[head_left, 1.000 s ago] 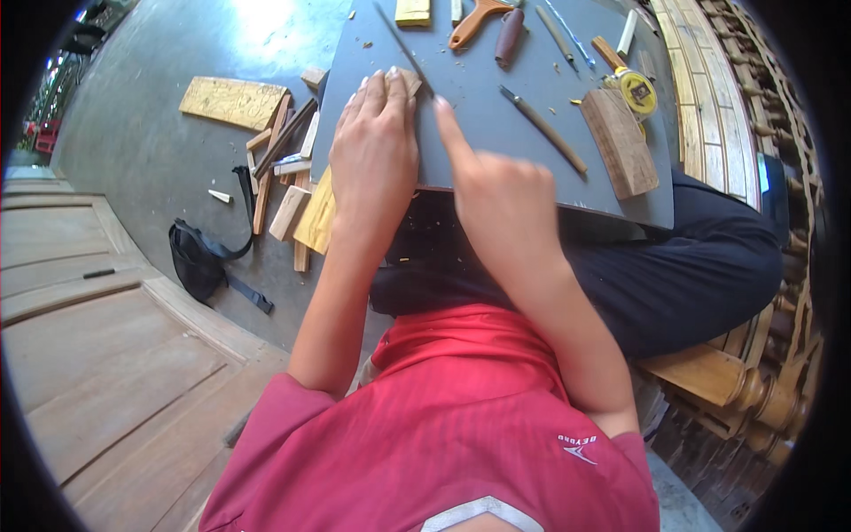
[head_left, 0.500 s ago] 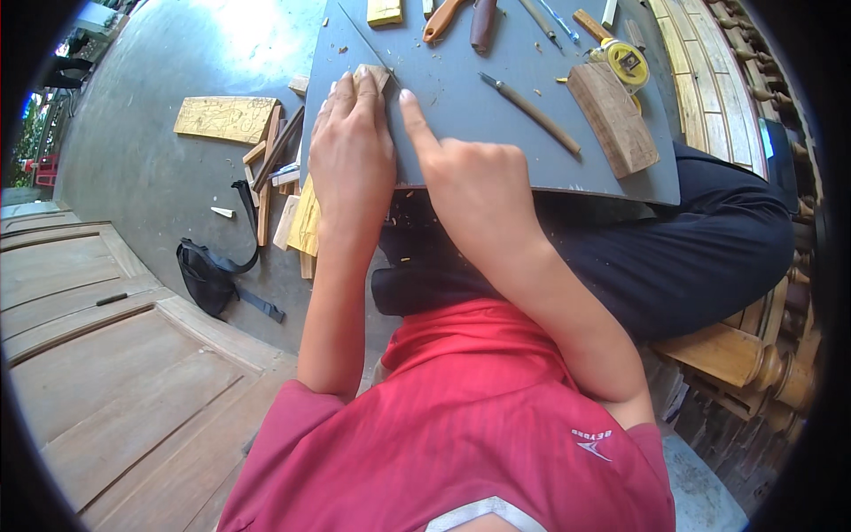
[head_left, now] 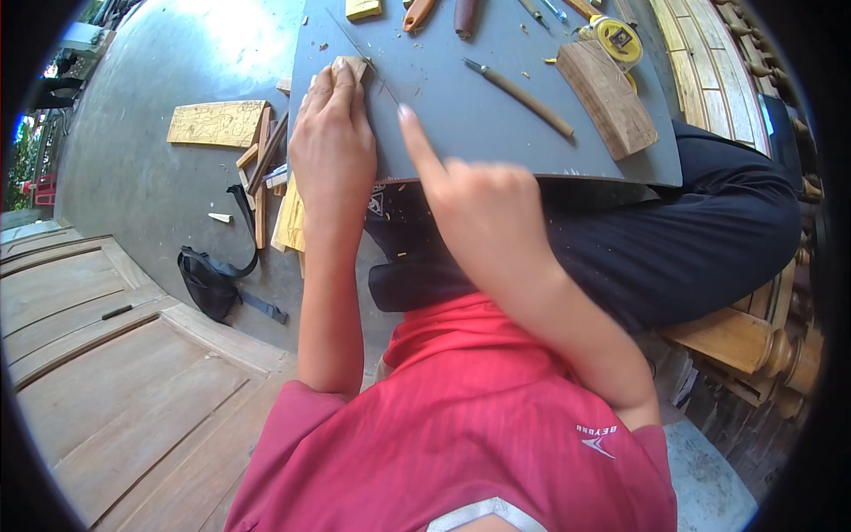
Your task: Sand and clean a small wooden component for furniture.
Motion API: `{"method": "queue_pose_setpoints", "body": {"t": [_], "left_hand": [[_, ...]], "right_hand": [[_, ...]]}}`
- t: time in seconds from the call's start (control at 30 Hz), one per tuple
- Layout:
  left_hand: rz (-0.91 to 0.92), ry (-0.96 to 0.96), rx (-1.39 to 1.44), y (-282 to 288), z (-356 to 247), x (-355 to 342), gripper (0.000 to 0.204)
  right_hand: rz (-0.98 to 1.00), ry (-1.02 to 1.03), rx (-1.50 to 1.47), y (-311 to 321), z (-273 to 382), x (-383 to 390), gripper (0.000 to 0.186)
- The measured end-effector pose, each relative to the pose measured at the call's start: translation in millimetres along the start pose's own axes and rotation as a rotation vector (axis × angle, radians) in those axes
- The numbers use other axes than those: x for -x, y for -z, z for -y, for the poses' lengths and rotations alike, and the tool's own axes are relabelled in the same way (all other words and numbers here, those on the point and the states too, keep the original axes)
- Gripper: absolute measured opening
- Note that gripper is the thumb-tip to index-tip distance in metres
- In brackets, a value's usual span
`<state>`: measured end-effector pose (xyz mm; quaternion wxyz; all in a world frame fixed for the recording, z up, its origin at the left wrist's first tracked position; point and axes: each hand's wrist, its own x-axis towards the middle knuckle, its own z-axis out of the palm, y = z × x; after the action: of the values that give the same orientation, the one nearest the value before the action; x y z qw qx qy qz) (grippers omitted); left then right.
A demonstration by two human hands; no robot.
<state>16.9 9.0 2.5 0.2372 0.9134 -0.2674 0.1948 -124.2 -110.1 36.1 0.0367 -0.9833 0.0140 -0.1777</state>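
My left hand (head_left: 332, 151) presses over a small wooden block (head_left: 353, 64) near the left edge of the grey work board (head_left: 461, 115), its fingers together on it. My right hand (head_left: 483, 208) has its index finger stretched along a thin metal blade tool (head_left: 381, 80), perhaps a file, with the other fingers curled; its handle is hidden beneath the hand. The blade crosses the block's corner. Right of it lie a slim wooden-handled tool (head_left: 523, 99), a brown wood block (head_left: 607, 102) and a yellow tape measure (head_left: 618, 40).
An orange-handled tool (head_left: 417, 13) and other tools lie at the board's far side. Wood offcuts (head_left: 266, 151), a yellow plank (head_left: 213, 120) and a black strap bag (head_left: 206, 282) are on the floor at left, beside wooden panels (head_left: 106, 390). My bent leg (head_left: 709, 239) is at right.
My right hand and blade have shifted back and forth along the block, now nearer me than half a second ago. The board appears farther up and left as the view moved.
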Motion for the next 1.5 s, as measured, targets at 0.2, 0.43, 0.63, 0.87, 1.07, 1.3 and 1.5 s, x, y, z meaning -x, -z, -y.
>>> {"method": "queue_pose_setpoints", "body": {"t": [0.2,0.43,0.63,0.87,1.07,1.3,1.5], "left_hand": [[0.007,-0.032,0.026,2.2,-14.8,0.5,0.038],[-0.008,-0.007,0.025,0.8,-7.1,2.8,0.037],[-0.025,-0.048,0.019,2.3,-14.1,2.8,0.036],[0.017,0.057,0.058,5.0,-6.1,-0.4,0.036],[-0.02,-0.025,-0.002,3.7,-7.3,0.7,0.038],[0.008,0.019,0.027,7.4,-6.5,3.0,0.037],[-0.083,-0.063,-0.003,-0.4,-6.2,1.6,0.038]], "right_hand": [[0.027,0.04,0.057,10.0,-6.9,0.6,0.065],[-0.023,0.008,0.035,-9.5,-1.4,-11.7,0.072],[-0.008,0.05,0.045,-2.7,-14.2,-17.4,0.062],[-0.063,0.048,0.02,-20.2,-2.5,-28.3,0.068],[0.004,0.072,0.053,-4.5,-3.6,-24.5,0.064],[-0.06,0.094,0.091,-16.1,-1.5,-29.5,0.067],[0.052,0.089,0.114,2.7,-12.4,-24.6,0.061]]}}
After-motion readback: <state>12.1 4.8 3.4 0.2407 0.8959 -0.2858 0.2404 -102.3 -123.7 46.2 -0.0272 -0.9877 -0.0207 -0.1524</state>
